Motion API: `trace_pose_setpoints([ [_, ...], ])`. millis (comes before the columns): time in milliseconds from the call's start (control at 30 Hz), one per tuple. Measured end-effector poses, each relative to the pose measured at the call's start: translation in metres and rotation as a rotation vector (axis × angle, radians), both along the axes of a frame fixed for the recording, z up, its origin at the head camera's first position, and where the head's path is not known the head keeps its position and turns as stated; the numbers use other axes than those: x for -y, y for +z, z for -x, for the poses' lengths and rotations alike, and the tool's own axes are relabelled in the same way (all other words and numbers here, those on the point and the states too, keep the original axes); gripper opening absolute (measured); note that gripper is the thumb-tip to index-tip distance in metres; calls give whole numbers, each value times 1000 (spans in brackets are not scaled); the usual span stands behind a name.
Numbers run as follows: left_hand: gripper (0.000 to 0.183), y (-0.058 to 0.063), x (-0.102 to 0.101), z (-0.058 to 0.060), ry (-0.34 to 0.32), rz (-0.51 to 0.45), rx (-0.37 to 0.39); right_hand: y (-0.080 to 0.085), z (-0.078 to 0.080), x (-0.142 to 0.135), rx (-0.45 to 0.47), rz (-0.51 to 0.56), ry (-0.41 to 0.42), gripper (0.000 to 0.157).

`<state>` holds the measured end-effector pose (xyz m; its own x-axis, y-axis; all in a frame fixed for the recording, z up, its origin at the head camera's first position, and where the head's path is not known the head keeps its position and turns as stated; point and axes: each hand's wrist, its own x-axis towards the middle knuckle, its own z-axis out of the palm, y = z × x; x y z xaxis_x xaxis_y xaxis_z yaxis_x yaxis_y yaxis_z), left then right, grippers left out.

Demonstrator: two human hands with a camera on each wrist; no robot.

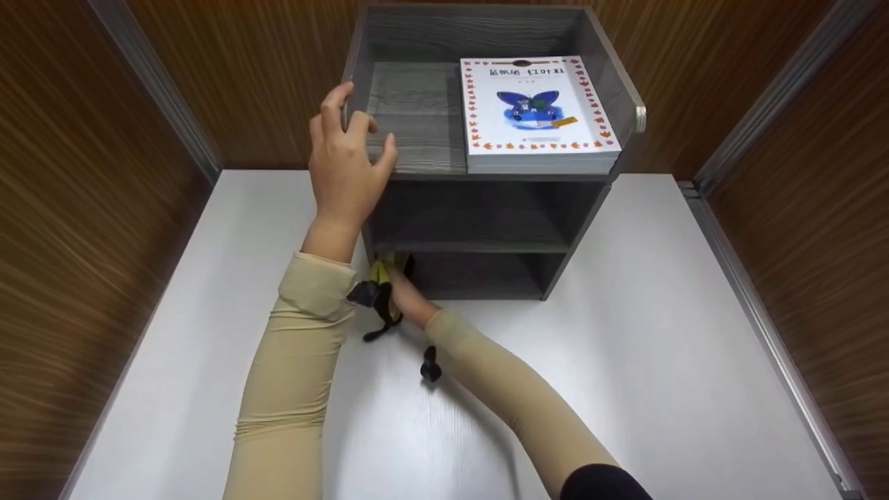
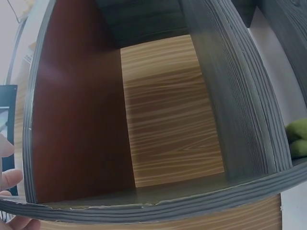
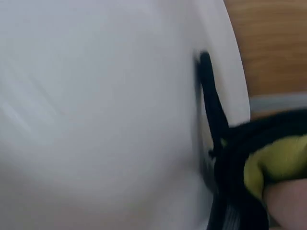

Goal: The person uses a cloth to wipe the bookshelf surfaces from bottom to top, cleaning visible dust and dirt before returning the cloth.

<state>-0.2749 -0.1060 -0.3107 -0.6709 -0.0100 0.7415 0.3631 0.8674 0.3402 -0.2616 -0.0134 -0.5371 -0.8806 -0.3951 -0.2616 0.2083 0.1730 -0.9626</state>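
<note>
A grey wooden shelf [image 1: 479, 178] stands against the back wall. My left hand [image 1: 346, 156] is at its left side panel, thumb over the inner side; fingertips show on both sides of the board edge in the left wrist view. Low at the shelf's front left corner, my right hand [image 1: 411, 298] grips a soft yellow-and-black strapped thing [image 1: 379, 272], its fingers partly hidden. Yellow-green rounded parts of this thing [image 2: 298, 139] show in the left wrist view. In the right wrist view, a black strap end [image 3: 211, 96] sticks out beside its yellow inside [image 3: 283, 158].
A stack of white picture books [image 1: 535, 111] lies on the right of the top board. Below are two compartments, the middle one [image 1: 479, 215] and the bottom one [image 1: 479, 274]. White floor [image 1: 625, 333] surrounds the shelf; brown wood-patterned walls [image 1: 799, 173] enclose it.
</note>
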Motion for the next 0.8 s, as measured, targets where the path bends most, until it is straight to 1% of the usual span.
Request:
trace_pose_setpoints([
  [133, 32, -1, 0, 0, 2, 11, 4, 4, -17, 7, 1, -19, -14, 69],
  [233, 32, 0, 1, 0, 3, 16, -8, 9, -21, 11, -46, 27, -29, 68],
  [267, 32, 0, 1, 0, 1, 19, -17, 11, -20, 12, -65, 45, -36, 66],
  [367, 32, 1, 1, 1, -5, 22, -25, 14, -12, 12, -112, 64, -39, 53],
  [467, 34, 1, 1, 1, -10, 21, -15, 14, -2, 9, -100, 30, -45, 44],
  [567, 34, 2, 1, 1, -7, 18, -2, 11, 7, 4, -51, 30, -56, 47],
  [667, 34, 3, 1, 1, -6, 9, 6, 5, 11, 1, -3, 41, -63, 50],
  [733, 34, 2, 2, 1, -7, 9, 5, 2, 11, -1, 15, 30, -56, 53],
  [800, 33, 2, 2, 1, -5, 14, -4, 0, 6, 0, 13, 13, -41, 55],
])
